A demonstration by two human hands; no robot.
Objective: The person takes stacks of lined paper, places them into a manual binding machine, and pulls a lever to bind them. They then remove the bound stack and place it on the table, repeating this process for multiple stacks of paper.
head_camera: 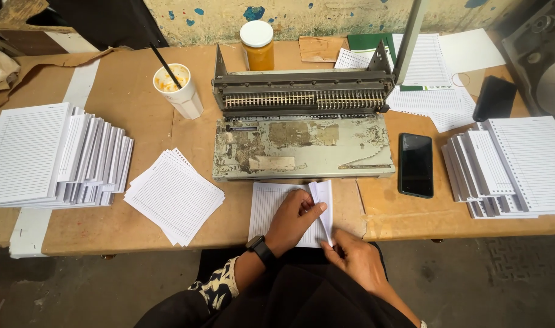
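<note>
A small stack of lined white sheets (271,203) lies at the table's near edge, in front of a worn metal binding machine (301,130). My left hand (294,218), with a black watch at the wrist, rests flat on the stack and presses it down. At the stack's lower right corner my right hand (356,258) pinches a few sheets (323,195) and lifts their right edge so they stand curled up.
A fanned pile of lined sheets (174,195) lies to the left, and tall stacks (47,155) beyond it. More stacks (514,167) sit at the right, next to a black phone (416,164). A cup with a straw (177,90) and an orange jar (257,45) stand behind.
</note>
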